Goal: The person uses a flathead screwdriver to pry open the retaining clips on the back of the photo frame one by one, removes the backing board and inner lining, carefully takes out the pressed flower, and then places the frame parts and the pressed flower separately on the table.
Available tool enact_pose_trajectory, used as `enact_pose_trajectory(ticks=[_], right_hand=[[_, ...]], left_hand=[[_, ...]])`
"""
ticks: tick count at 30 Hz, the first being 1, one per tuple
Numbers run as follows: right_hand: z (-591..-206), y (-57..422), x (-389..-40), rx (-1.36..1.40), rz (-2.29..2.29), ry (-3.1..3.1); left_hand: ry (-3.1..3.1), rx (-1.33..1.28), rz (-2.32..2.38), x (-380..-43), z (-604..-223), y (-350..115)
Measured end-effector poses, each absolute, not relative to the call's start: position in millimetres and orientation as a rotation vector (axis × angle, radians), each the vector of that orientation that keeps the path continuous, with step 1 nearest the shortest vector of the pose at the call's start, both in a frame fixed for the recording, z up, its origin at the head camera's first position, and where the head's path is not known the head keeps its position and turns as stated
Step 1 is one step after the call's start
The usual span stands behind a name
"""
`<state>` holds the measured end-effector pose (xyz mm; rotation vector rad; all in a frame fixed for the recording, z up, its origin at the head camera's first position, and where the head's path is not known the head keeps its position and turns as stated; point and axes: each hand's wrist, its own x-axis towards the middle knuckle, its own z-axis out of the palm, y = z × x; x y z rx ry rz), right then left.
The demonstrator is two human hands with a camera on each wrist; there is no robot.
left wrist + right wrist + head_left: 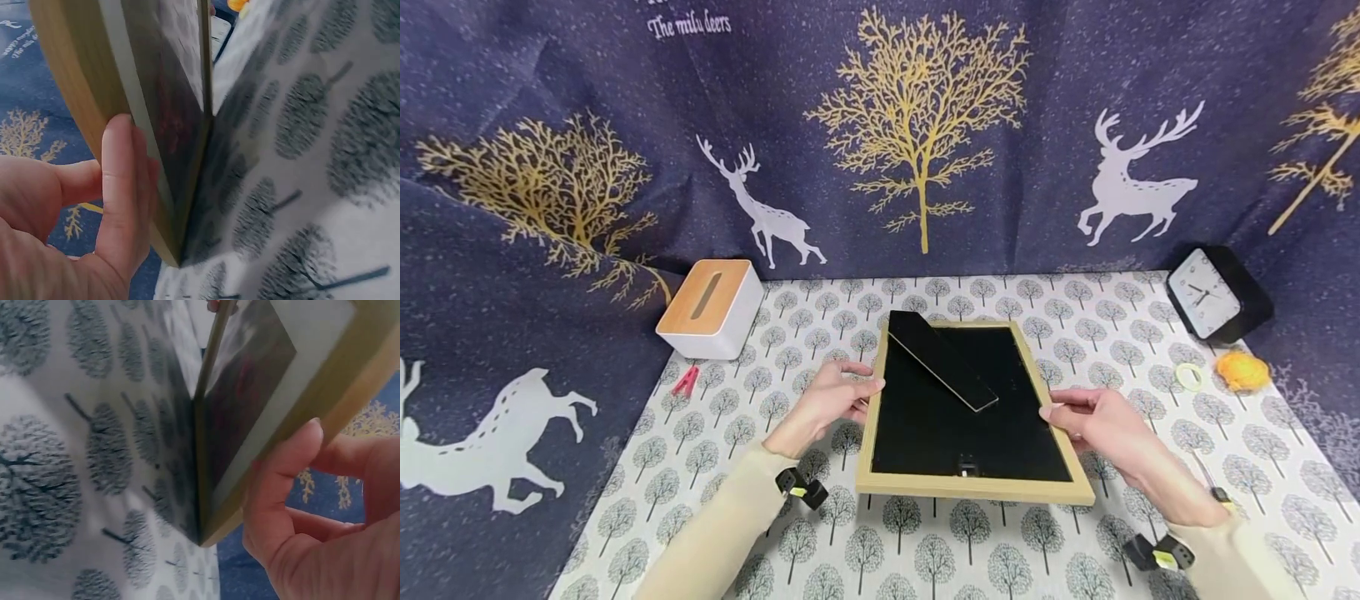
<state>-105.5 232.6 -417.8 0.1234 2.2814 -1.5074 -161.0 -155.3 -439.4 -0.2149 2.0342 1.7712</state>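
A picture frame point(973, 487) with a light wooden border is held back side up in the middle of the table. Its black backing point(917, 417) carries a black stand leg point(943, 362) lying slantwise across it. My left hand point(831, 396) pinches the left border, thumb on top and fingers beneath. On the opposite border, my right hand point(1093, 421) grips in the same way. Both wrist views look under the tilted frame: its glossy front point(172, 106) with a pale inner margin point(281, 406) faces the cloth. The far edge appears to touch the cloth, while the near edge is raised.
A white tissue box point(722, 321) with a wooden lid stands at the back left, a red clip point(686, 381) before it. On the right are a black clock point(1217, 296), a pale green ring point(1188, 377) and an orange bundle point(1242, 371). Tree-patterned cloth point(760, 533) covers the table.
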Motion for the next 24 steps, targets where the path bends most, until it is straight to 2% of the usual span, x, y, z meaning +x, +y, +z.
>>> enact_pose_trajectory(ticks=[19, 24], right_hand=[[-450, 222, -102, -0.002, -1.284, 2.442], [-452, 217, -101, -0.054, -1.114, 2.556]], left_hand=[[2.162, -0.196, 1.585, -150, -467, -148], [2.375, -0.112, 1.379, -145, -465, -143]])
